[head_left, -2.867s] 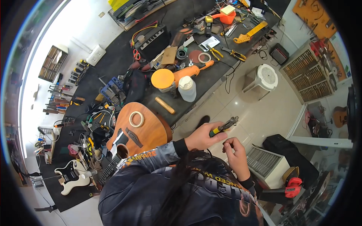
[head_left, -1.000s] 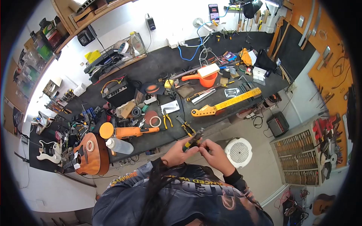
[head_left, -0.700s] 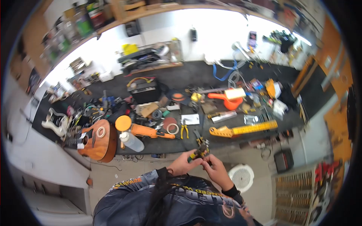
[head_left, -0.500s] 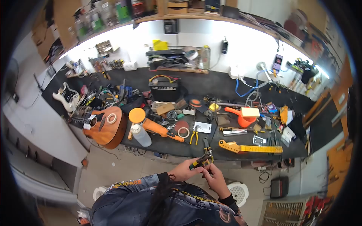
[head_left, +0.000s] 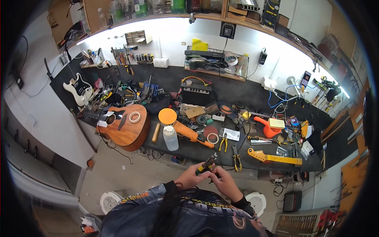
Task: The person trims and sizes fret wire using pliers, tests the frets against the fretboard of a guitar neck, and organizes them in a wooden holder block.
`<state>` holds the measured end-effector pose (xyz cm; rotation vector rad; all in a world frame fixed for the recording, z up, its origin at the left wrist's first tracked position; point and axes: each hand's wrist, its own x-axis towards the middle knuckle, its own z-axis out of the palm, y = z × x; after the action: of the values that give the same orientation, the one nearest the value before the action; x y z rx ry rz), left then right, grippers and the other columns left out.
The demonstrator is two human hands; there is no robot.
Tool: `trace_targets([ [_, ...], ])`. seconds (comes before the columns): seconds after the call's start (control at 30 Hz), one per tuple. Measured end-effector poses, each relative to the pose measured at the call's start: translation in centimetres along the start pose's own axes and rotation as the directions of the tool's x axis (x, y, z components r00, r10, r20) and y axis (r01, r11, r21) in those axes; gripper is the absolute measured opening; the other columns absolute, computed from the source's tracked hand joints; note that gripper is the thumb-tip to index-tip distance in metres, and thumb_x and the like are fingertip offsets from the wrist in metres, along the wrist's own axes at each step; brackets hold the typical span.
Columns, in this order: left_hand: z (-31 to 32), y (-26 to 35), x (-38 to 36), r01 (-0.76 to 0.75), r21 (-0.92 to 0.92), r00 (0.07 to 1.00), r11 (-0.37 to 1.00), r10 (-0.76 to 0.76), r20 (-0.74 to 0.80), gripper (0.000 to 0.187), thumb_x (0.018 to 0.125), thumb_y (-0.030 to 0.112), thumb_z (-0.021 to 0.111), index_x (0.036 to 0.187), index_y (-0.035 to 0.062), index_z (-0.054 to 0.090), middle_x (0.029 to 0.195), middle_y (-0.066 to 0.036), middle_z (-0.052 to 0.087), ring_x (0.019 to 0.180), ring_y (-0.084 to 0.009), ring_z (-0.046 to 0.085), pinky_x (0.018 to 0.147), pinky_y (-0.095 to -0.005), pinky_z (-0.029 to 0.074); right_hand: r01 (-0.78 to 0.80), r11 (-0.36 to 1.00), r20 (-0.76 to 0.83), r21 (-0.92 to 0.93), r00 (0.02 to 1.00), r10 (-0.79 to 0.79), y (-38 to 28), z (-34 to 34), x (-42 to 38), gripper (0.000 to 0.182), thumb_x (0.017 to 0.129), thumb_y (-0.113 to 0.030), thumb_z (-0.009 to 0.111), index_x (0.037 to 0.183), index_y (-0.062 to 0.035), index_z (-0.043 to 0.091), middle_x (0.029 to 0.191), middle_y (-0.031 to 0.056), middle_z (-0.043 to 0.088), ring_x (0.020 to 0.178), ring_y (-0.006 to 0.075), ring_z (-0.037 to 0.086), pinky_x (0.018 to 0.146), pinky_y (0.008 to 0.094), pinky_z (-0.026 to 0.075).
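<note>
My left hand (head_left: 190, 176) is wrapped round a pair of pliers (head_left: 209, 160) with green-and-yellow handles, its dark jaws pointing up and away from me. Close against it, my right hand (head_left: 226, 184) is closed in a pinch near the pliers' handles; what sits between its fingers is too small or hidden to make out. Both hands are held in front of my body, short of the bench edge. Just beyond them on the bench lie yellow-handled cutters (head_left: 237, 158) and yellow pliers (head_left: 224, 143). A guitar neck (head_left: 274, 158) with a maple headstock rests to the right.
An acoustic guitar (head_left: 128, 126) with a tape roll (head_left: 134, 117) on it lies left on the dark bench (head_left: 189, 152). Nearby are a white bottle (head_left: 170, 138), an orange sander-like tool (head_left: 183, 129), an orange pot (head_left: 270, 129) and a small amplifier (head_left: 196, 93).
My view has swung left, so the bench things sit further right in the picture. Both hands stay together, the pliers still in the left one.
</note>
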<state>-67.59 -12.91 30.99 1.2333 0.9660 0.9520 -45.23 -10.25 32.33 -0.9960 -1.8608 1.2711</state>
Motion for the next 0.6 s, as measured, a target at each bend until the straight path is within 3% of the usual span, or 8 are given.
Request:
trace_targets([
  [0.07, -2.4, 0.2, -1.6, 0.005, -0.014, 1.0, 1.0, -0.005, -0.004, 0.051, 0.114, 0.021, 0.071, 0.16, 0.0024, 0.06, 0.139, -0.004, 0.073, 0.124, -0.0104, 0.064, 0.11, -0.0315, 0.052, -0.017, 1.0, 0.01, 0.009, 1.0, 0.017, -0.5, 3.0, 0.8, 0.015, 0.108, -0.01, 0.074, 0.105, -0.0005, 0.063, 0.09, 0.0107, 0.067, 0.08, 0.019, 0.06, 0.074, 0.0353, 0.052],
  [0.13, -4.7, 0.8, -3.4, 0.005, -0.022, 0.999, 1.0, -0.006, -0.054, 0.05, 0.112, 0.023, 0.075, 0.157, 0.0036, 0.064, 0.129, -0.002, 0.075, 0.112, -0.0082, 0.063, 0.1, -0.0287, 0.053, -0.046, 0.998, 0.016, 0.031, 0.999, 0.045, -1.1, 5.9, 1.4, 0.016, 0.109, -0.011, 0.074, 0.105, -0.0007, 0.063, 0.09, 0.0111, 0.067, 0.08, 0.0197, 0.06, 0.074, 0.0354, 0.052],
  [0.3, -9.8, -0.1, -7.5, 0.028, -0.039, 0.997, 0.999, -0.031, -0.064, 0.051, 0.112, 0.021, 0.074, 0.159, 0.004, 0.062, 0.13, -0.002, 0.075, 0.112, -0.0083, 0.063, 0.1, -0.0296, 0.054, -0.114, 0.993, 0.055, 0.024, 0.992, 0.113, -3.4, 11.3, 2.9, 0.017, 0.11, -0.014, 0.074, 0.107, -0.0016, 0.063, 0.09, 0.0114, 0.067, 0.08, 0.0205, 0.06, 0.074, 0.0355, 0.052],
  [0.37, -11.1, -0.4, -8.3, 0.064, -0.046, 0.996, 0.997, -0.067, -0.056, 0.052, 0.112, 0.019, 0.073, 0.161, 0.0042, 0.061, 0.131, -0.002, 0.074, 0.112, -0.0085, 0.064, 0.099, -0.0306, 0.054, 0.041, 0.999, 0.053, 0.008, 0.998, -0.041, -3.6, 13.1, 3.4, 0.017, 0.11, -0.015, 0.074, 0.107, -0.0022, 0.063, 0.09, 0.0099, 0.067, 0.079, 0.018, 0.059, 0.073, 0.0352, 0.052],
  [0.5, -12.6, -0.1, -10.4, 0.039, -0.033, 0.988, 0.999, -0.044, -0.151, 0.05, 0.112, 0.02, 0.074, 0.158, 0.0041, 0.064, 0.128, -0.002, 0.075, 0.111, -0.0085, 0.064, 0.1, -0.0297, 0.054, 0.053, 0.998, 0.125, -0.018, 0.991, -0.05, -4.3, 15.3, 4.2, 0.017, 0.11, -0.015, 0.074, 0.106, -0.002, 0.063, 0.089, 0.0085, 0.067, 0.079, 0.0156, 0.059, 0.073, 0.0347, 0.051],
  [0.57, -13.0, -0.6, -10.7, 0.048, -0.052, 0.988, 0.997, -0.055, -0.141, 0.049, 0.112, 0.021, 0.074, 0.156, 0.0027, 0.065, 0.13, -0.004, 0.076, 0.116, -0.0101, 0.065, 0.105, -0.0307, 0.053, -0.091, 0.995, 0.146, 0.026, 0.985, 0.086, -3.8, 15.7, 4.2, 0.017, 0.11, -0.014, 0.074, 0.106, -0.0013, 0.063, 0.087, 0.007, 0.066, 0.079, 0.0139, 0.058, 0.072, 0.0335, 0.05],
  [0.6, -13.0, -0.4, -10.9, 0.036, -0.058, 0.982, 0.998, -0.046, -0.182, 0.049, 0.112, 0.021, 0.074, 0.156, 0.0027, 0.065, 0.13, -0.004, 0.076, 0.116, -0.0101, 0.065, 0.105, -0.0307, 0.053, -0.076, 0.997, 0.185, 0.022, 0.98, 0.07, -4.0, 15.8, 4.4, 0.017, 0.11, -0.014, 0.074, 0.106, -0.0013, 0.063, 0.087, 0.007, 0.066, 0.079, 0.0139, 0.058, 0.072, 0.0335, 0.05],
])
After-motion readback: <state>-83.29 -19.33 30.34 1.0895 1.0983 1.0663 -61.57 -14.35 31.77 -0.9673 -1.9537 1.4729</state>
